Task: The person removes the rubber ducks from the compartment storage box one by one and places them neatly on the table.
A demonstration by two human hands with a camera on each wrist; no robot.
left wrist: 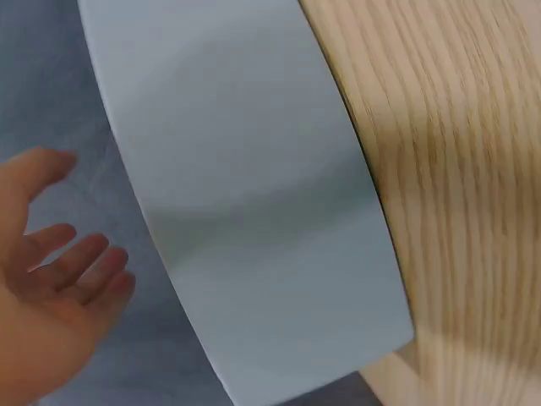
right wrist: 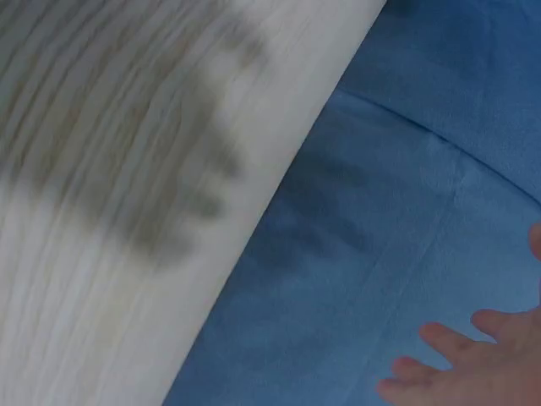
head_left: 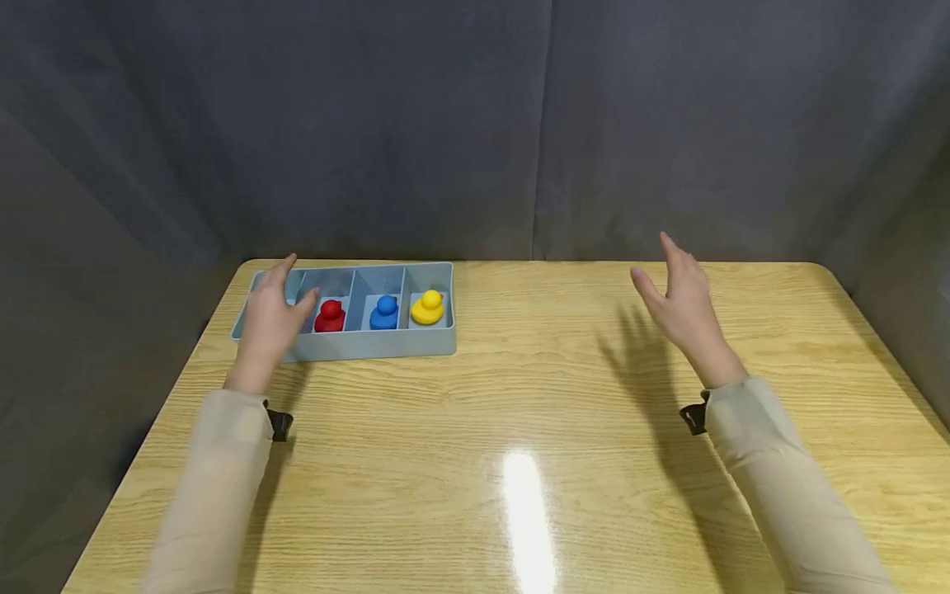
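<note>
- Leftmost, the left hand (head_left: pixel 270 318) hovers over the left end of a grey-blue divided tray (head_left: pixel 371 345), fingers straight and relaxed, gripping nothing; the left wrist view shows its palm (left wrist: pixel 51 288) spread beside the tray's pale outer wall (left wrist: pixel 254 211).
- Just right of that hand, a red duck (head_left: pixel 330 316) sits in its own compartment, then a blue duck (head_left: pixel 384 313) in the next, then a yellow duck (head_left: pixel 429 307) in the rightmost; the compartment under the hand is hidden, so its contents cannot be told.
- Beyond the tray, the wooden counter (head_left: pixel 519 412) runs on, with a bright glare streak near its front middle.
- Far right, the right hand (head_left: pixel 683 301) is raised above the counter, well apart from the tray, fingers extended and holding nothing.
- Judging from this, taking the red duck well would call for lowering the left hand straight down and pinching the duck's body without nudging the dividers or the neighbouring blue duck.
</note>
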